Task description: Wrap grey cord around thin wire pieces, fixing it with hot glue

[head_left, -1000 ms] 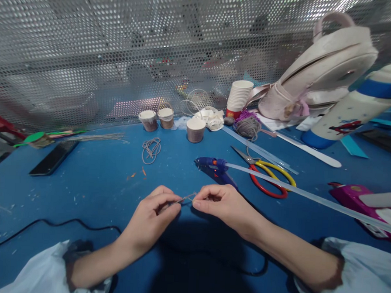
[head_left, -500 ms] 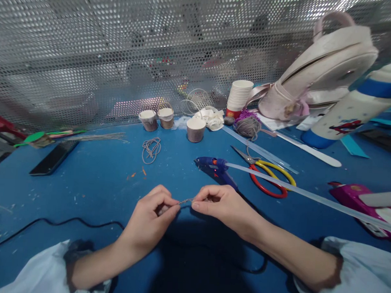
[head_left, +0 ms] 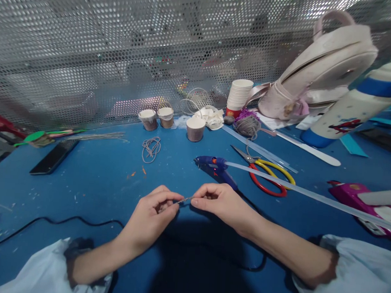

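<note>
Just above the blue table, my left hand and my right hand each pinch one end of a short piece of grey string. The string runs taut between thumb and forefinger of both hands. Both hands are closed on it, their fingertips a few centimetres apart. Right behind my right hand lies a blue glue gun with a long clear glue stick reaching out to the right.
Red-and-yellow scissors lie beyond the glue gun. Three small string-wrapped cups, a loose coil of string, a twine ball, stacked paper cups, a pale bag and a bottle stand along the mesh wall. A phone lies left, a pink glue gun right.
The slack bit of string between my fingers has been drawn straight and my fingertips have come slightly closer. The hands have stayed in the same place.
</note>
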`<state>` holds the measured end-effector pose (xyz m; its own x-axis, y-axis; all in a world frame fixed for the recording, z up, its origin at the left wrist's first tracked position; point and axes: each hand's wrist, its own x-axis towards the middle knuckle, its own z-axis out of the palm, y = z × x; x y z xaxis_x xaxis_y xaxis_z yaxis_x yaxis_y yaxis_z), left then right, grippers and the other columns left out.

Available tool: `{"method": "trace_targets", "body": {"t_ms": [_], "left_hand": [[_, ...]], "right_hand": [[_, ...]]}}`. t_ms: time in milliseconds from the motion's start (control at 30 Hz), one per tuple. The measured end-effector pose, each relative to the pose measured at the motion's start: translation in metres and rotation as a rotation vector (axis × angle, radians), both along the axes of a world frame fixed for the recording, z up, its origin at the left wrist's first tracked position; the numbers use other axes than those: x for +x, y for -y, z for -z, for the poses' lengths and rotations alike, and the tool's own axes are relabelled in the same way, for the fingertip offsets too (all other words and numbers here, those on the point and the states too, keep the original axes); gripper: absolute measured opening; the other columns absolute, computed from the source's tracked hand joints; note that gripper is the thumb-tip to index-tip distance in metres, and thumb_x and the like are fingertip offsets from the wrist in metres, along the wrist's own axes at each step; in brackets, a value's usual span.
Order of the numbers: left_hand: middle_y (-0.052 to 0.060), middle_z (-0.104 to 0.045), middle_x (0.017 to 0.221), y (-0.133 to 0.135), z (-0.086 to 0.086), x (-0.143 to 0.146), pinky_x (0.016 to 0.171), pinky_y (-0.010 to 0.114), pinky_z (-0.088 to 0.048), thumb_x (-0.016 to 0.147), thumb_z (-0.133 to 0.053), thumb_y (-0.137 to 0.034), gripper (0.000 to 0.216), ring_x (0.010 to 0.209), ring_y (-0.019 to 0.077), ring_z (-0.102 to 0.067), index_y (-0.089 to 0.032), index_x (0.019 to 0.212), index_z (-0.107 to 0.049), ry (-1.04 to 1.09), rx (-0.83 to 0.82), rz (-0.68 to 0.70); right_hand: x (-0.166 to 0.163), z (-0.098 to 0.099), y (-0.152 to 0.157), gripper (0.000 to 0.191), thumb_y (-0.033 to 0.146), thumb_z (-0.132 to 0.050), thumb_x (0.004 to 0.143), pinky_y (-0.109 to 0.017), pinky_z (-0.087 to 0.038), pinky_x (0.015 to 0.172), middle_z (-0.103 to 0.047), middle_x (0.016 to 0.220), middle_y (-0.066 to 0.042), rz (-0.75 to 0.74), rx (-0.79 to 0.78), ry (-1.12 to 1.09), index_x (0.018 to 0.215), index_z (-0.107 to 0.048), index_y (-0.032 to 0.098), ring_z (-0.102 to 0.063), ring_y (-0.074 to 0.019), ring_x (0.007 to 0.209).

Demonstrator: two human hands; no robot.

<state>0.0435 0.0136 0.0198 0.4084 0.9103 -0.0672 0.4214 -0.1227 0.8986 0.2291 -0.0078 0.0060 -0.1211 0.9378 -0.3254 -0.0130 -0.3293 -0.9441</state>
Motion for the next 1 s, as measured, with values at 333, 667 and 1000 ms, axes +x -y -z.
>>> {"method": "trace_targets", "body": {"t_ms": [333,667,1000], "left_hand": [[0.001,-0.053,0.075,0.0011,-0.0006,0.0003,0.054,0.023,-0.038,0.077,-0.057,-0.027,0.015,0.06,0.0102,-0.047,-0.018,0.077,-0.068,0.028,-0.037,0.025],[-0.008,-0.038,0.051,0.0015,-0.0003,0.0036,0.045,0.019,-0.024,0.071,-0.066,-0.033,0.019,0.048,0.006,-0.032,-0.016,0.077,-0.061,0.144,-0.356,-0.062],[-0.007,-0.04,0.052,0.001,-0.0004,0.0035,0.044,0.021,-0.017,0.073,-0.063,-0.039,0.024,0.046,0.0059,-0.028,-0.017,0.081,-0.064,0.239,-0.436,-0.099]], "right_hand": [[-0.0022,0.0,-0.0005,0.015,0.03,-0.072,0.065,-0.022,-0.032,0.053,-0.057,0.058,0.003,-0.015,0.019,0.028,0.068,-0.067,0.016,-0.045,-0.0077,0.054],[-0.0039,0.0007,0.002,0.014,0.029,-0.071,0.066,-0.023,-0.038,0.06,-0.062,0.065,0.002,-0.026,0.04,0.014,0.071,-0.068,0.017,-0.051,-0.0092,0.061],[-0.004,-0.0042,0.0039,0.017,0.032,-0.069,0.068,-0.023,-0.037,0.057,-0.058,0.064,0.002,-0.037,0.045,0.058,0.073,-0.068,0.016,-0.048,-0.0092,0.059]]}}
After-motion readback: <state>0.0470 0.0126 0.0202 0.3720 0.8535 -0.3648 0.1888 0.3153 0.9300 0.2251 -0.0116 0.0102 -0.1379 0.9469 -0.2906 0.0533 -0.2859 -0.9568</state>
